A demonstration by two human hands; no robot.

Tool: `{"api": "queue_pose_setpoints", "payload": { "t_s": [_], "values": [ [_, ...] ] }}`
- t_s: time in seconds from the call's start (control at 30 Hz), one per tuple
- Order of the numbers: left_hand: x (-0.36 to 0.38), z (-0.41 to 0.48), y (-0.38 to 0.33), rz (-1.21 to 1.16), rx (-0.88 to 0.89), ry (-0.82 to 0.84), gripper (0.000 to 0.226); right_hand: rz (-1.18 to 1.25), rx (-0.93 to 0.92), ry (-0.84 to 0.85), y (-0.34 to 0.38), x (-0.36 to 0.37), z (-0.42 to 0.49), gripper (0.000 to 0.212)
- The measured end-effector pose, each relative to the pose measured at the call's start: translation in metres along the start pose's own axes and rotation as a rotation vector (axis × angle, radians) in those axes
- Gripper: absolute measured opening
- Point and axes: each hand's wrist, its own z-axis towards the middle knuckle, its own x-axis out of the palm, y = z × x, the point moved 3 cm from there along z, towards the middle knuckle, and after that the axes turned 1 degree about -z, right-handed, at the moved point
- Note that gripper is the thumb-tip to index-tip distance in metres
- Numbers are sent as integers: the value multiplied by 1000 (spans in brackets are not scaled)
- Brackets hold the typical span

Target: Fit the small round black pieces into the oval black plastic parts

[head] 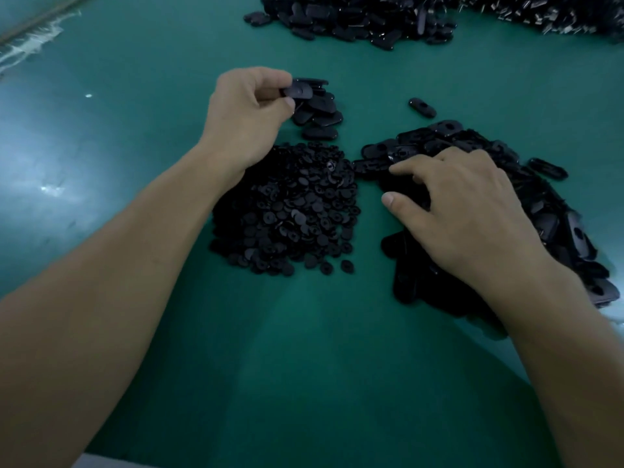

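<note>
Bare green worktop (pixel 304 349) lies open near me and to the left. My left grip (pixel 250 109) pinches an oval part (pixel 299 91); my right grip (pixel 462 211) rests spread on the oval pile (pixel 553 217), round pieces (pixel 287 211) between.

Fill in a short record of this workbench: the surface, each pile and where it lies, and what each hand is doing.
surface: green table
round pieces: one heap in the middle, between the forearms
big pile: oval parts, right of the round pieces
small pile: oval parts, just beyond the round pieces
far pile: dark parts at the top edge
lone part: oval, lying apart on the table
left hand: pinches a held part over the small pile
right hand: rests on the big pile, index finger stretched out
</note>
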Motion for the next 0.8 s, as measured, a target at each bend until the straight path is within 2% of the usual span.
{"api": "queue_pose_setpoints", "payload": {
  "t_s": [0.17,0.3,0.4,0.5,0.7,0.8],
  "values": [
    [3,-1,-2,104,23,115,35,58,4,-60,-3,3,2,45],
    [2,-12,-12,226,133,110,13,-26,-2,-19,-5,6,1,59],
    [1,-23,-25,302,250,29,20,-76,-20,28,-6,8,0,54],
    [5,-38,-40,298,325,-11,18,-26,-32,-1,-7,7,1,45],
    [23,-65,-52,314,430,136,15,23,-6,-66,-11,9,5,29],
    [25,-68,-53,320,420,164,17,-54,-3,-38,-13,11,7,30]
  ]
}}
